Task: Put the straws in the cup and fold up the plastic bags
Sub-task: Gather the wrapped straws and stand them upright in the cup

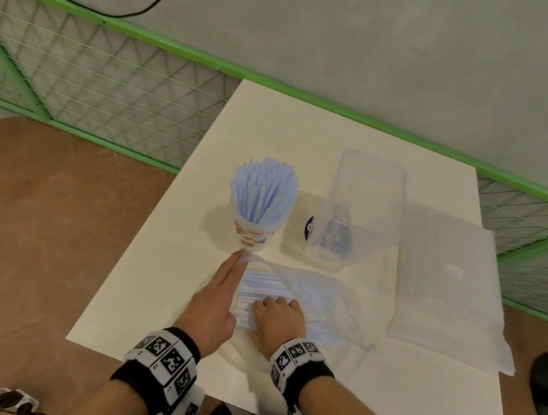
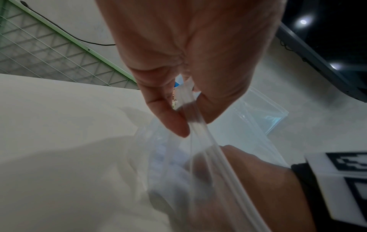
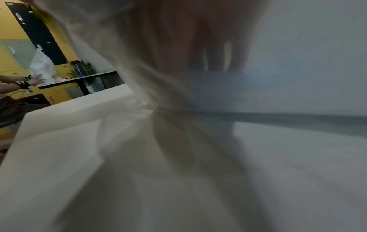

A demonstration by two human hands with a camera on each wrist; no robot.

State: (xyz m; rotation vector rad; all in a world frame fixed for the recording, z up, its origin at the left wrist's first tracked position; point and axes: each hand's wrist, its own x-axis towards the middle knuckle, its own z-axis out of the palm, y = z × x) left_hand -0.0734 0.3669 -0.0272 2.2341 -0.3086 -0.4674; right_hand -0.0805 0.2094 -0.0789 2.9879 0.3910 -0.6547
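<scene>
At the table's [image 1: 137,294] six-o'clock edge, the person is working on a clear plastic bag [image 1: 310,294] of pale blue straws [image 1: 262,292]. The left hand [image 1: 216,300] is pinching the bag's zip strip between thumb and fingers, lifting it toward the cup [image 1: 253,236] at twelve o'clock. The right hand [image 1: 277,321] is curling into the bag's mouth around the bundle, though its grip is hidden. The film looks thin, limp and slippery; the straws look light and springy, best gathered mid-length.
</scene>
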